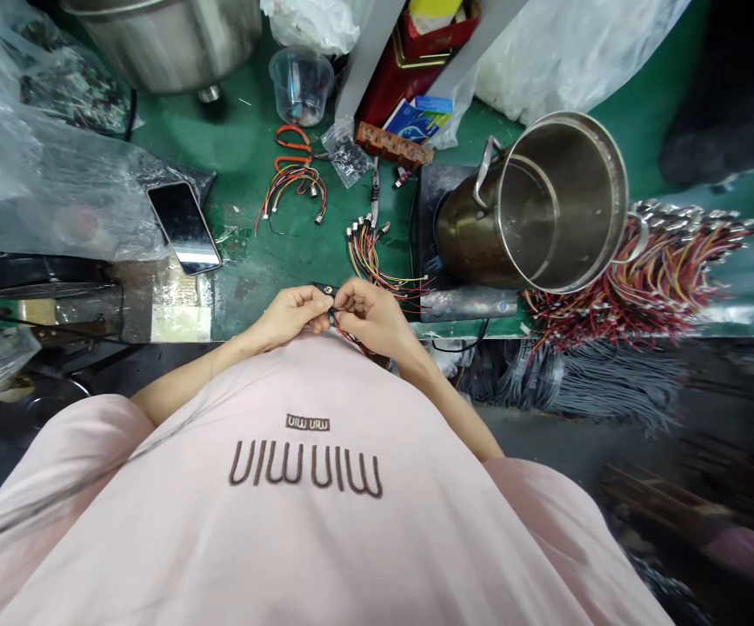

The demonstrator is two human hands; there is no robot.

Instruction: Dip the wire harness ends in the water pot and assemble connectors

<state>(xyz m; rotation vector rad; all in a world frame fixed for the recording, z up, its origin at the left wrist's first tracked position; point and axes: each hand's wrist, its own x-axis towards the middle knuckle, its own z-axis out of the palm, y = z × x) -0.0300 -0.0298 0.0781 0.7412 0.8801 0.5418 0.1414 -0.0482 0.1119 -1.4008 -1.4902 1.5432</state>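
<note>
Close to my body at the table's front edge, my left hand (296,313) and my right hand (375,316) meet, fingertips pinched together. Between them is a small dark part, mostly hidden by the fingers. Thin red and dark wires (352,337) trail from it under my right hand. Just beyond my fingers lies a small black piece (326,289). A bundle of wire leads (369,252) with metal ends fans out past my right hand. Farther left is a smaller group of leads (295,181), beside orange-handled scissors (293,148).
On the right, a tilted metal pot (474,222) lies by a large heap of red and yellow leads (670,269). Grey cables (572,382) hang below the edge. A phone (184,226), plastic bags (83,174), a clear tub (302,87) and a steel pot (168,43) occupy the left and back.
</note>
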